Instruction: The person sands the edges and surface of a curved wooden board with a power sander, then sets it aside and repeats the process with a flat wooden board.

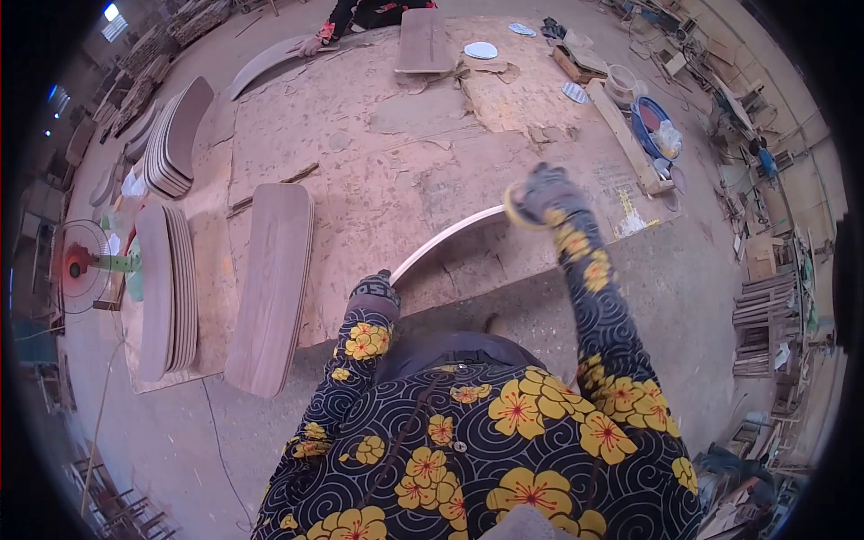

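Observation:
A thin curved wooden board (450, 231) stands on its edge near the table's front, its pale rim upward and arching away from me. My gloved left hand (376, 292) is closed round its left end. At the board's right end is my gloved right hand (547, 193), blurred by motion. In it is a yellowish loop-shaped piece (518, 209), pressed at or just above the board's edge; its kind is not clear. Left of my left hand, a short stack of curved boards (270, 288) lies partly over the table's front edge.
More stacks of curved boards (157, 288) (184, 135) stand on the left, near a red fan (79, 261). Across the worn table (351, 180), another person's hand (310, 45) touches a curved board (265, 65). A blue basin (641, 117) and a wooden beam (625, 135) are at right.

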A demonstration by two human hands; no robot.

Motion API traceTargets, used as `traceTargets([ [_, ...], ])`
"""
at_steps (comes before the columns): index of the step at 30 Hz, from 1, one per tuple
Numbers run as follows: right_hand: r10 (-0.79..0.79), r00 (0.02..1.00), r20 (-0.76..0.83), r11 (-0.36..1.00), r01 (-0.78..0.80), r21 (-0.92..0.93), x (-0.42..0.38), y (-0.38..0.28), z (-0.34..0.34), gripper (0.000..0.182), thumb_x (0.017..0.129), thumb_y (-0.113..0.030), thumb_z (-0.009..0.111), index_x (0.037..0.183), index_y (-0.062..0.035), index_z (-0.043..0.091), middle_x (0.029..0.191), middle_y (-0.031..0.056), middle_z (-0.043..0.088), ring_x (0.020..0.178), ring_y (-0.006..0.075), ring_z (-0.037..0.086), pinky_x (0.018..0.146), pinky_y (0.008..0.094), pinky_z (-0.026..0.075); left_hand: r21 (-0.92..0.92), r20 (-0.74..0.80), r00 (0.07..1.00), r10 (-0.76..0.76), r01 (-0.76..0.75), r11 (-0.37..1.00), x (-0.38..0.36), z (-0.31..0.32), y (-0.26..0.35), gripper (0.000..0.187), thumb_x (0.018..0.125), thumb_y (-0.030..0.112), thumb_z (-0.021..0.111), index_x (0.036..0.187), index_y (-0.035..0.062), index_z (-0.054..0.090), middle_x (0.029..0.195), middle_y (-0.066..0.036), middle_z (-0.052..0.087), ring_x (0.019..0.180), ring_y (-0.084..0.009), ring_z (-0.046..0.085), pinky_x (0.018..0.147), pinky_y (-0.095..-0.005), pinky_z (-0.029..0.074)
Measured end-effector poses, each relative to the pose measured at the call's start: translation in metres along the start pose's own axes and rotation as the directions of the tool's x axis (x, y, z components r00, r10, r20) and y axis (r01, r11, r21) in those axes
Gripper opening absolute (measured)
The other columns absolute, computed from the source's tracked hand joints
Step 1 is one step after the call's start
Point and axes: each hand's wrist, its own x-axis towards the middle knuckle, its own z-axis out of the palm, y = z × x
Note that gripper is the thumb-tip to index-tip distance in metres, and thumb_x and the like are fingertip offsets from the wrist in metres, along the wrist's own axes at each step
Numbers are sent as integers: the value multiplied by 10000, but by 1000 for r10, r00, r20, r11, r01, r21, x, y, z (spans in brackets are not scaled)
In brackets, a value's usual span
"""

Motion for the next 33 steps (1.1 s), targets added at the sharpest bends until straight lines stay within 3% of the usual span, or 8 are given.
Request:
traceTargets([
  [4, -409, 906, -110, 871, 424, 248, -26, -101, 43, 459, 938, -338, 479, 1158, 26, 653, 1199, 243, 660, 1101, 342, 662, 933, 450, 545, -3, -80, 996, 33, -33, 999, 6, -5, -8, 434, 895, 211, 606, 1287, 24, 612, 1164, -225, 681, 1103, -368, 654, 992, -444, 512],
  [10, -251, 946, 207, 936, 182, 302, -13, -139, 36, 470, 868, -374, 617, 1215, -57, 631, 1269, 210, 611, 1151, 350, 623, 995, 463, 500, 55, 10, 1000, 24, -25, 998, 14, -20, -9, 478, 911, 237, 610, 1341, 28, 587, 1248, -219, 656, 1180, -354, 624, 1055, -425, 472],
  [13, -269, 934, -236, 956, 288, 48, -8, -45, 44, 374, 960, -307, 471, 1165, -74, 679, 1186, 166, 687, 1087, 316, 671, 959, 430, 531, 27, -6, 999, 44, -44, 999, 13, -14, -12, 482, 909, 234, 608, 1343, 27, 586, 1250, -218, 655, 1179, -352, 625, 1056, -423, 472],
  [19, -196, 975, 101, 957, 213, -195, 12, 18, 5, 432, 973, -338, 446, 1204, -54, 676, 1209, 138, 682, 1104, 319, 656, 1015, 435, 486, 13, -7, 998, 58, -58, 998, 15, -15, -11, 497, 889, 252, 645, 1325, 19, 590, 1210, -227, 662, 1137, -365, 636, 1032, -431, 486],
  [22, -105, 982, -157, 985, 124, 116, 23, -39, 67, 409, 936, -292, 510, 1211, -32, 665, 1159, 231, 671, 1148, 329, 644, 1023, 450, 485, 19, 23, 999, 44, -44, 999, 11, -15, -7, 521, 890, 253, 644, 1342, 3, 575, 1230, -233, 655, 1154, -368, 629, 1043, -430, 478],
  [24, -373, 908, 192, 928, 363, 85, -24, -103, -36, 398, 929, -252, 517, 1236, -26, 631, 1201, 253, 654, 1174, 349, 633, 998, 469, 510, 38, -22, 997, 72, -71, 997, 11, -11, -10, 508, 900, 235, 598, 1345, -8, 573, 1222, -241, 658, 1135, -369, 637, 1021, -433, 492],
  [26, -282, 955, 94, 925, 244, 292, -41, -120, -33, 408, 926, -269, 517, 1241, -28, 613, 1230, 242, 645, 1181, 358, 628, 989, 477, 515, 103, -82, 988, 134, -126, 987, 17, 1, -21, 514, 912, 245, 569, 1345, -32, 570, 1213, -250, 663, 1116, -377, 643, 1009, -438, 499],
  [33, 31, 998, 57, 956, -46, 289, 9, -25, 9, 477, 904, -406, 572, 1231, -62, 610, 1227, 181, 634, 1217, 360, 563, 992, 446, 498, 82, -41, 997, 59, -55, 995, 11, -12, -8, 527, 897, 258, 596, 1327, -47, 578, 1131, -258, 686, 1063, -377, 661, 976, -452, 508],
])
